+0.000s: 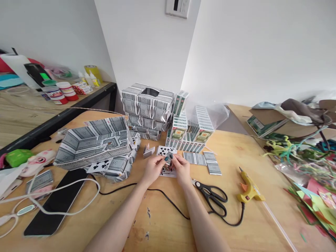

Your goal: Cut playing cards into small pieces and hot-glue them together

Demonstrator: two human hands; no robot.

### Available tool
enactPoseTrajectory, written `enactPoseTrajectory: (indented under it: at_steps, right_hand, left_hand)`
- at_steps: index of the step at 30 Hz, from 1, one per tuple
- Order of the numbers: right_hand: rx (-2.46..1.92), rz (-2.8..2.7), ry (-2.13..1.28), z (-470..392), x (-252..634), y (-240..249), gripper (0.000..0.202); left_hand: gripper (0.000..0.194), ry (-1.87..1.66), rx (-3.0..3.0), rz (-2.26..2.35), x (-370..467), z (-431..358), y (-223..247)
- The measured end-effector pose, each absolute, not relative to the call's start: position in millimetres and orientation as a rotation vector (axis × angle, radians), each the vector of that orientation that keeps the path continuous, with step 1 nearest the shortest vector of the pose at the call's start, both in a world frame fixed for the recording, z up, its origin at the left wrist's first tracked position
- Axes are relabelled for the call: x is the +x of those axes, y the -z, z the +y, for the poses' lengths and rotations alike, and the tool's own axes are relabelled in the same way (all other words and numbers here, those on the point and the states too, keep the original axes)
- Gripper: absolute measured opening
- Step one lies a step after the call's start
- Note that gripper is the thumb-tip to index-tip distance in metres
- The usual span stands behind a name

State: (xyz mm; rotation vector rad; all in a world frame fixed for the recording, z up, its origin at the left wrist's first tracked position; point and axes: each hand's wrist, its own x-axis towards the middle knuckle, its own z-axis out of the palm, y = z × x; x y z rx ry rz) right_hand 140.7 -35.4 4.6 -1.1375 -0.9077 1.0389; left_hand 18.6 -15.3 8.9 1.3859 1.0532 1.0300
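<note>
My left hand point(154, 169) and my right hand point(182, 170) meet over the middle of the table, fingertips pinched together. Between them is a small grey-patterned playing card point(170, 154), seemingly folded and partly covered by the fingers. Beneath lie face-up playing cards, one a club or spade card point(163, 149). To the left stands a folded card point(148, 151). Right of my hands are card strips point(194, 158) and another patterned piece point(213, 164) lying on the wood. An open tray made of cards point(90, 141) rests tilted on another card-covered piece at the left.
Behind are stacked card-covered boxes point(148, 105) and card packs point(179, 132). Black-handled scissors point(213, 197) lie near my right forearm, with a yellow glue gun point(249, 190) farther right. A phone point(56, 203) and white cable are left. A black cord passes beneath my forearms.
</note>
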Motion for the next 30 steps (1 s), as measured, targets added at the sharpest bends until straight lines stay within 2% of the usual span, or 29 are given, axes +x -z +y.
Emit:
enactPoseTrajectory:
  at_steps: [6, 15, 21, 30]
  right_hand:
    - [-1.127, -0.984, -0.997, -36.1, 138.1, -5.5, 0.018]
    - [-1.132, -1.010, -0.985, -34.7, 136.3, 2.4, 0.016]
    - [-1.085, -0.903, -1.119, -35.2, 135.6, -0.1, 0.016]
    - [-1.032, -0.817, -1.245, -34.7, 137.6, 1.3, 0.017]
  left_hand:
    - [0.028, -1.237, 1.343, 1.095, 17.9, -13.8, -6.2]
    - [0.015, -1.374, 1.377, 1.258, 19.6, -17.0, -12.3]
    - [0.019, -1.365, 1.250, 1.279, 24.5, -17.5, -5.2]
    - [0.016, -1.316, 1.365, 1.096, 19.0, -12.6, -7.6]
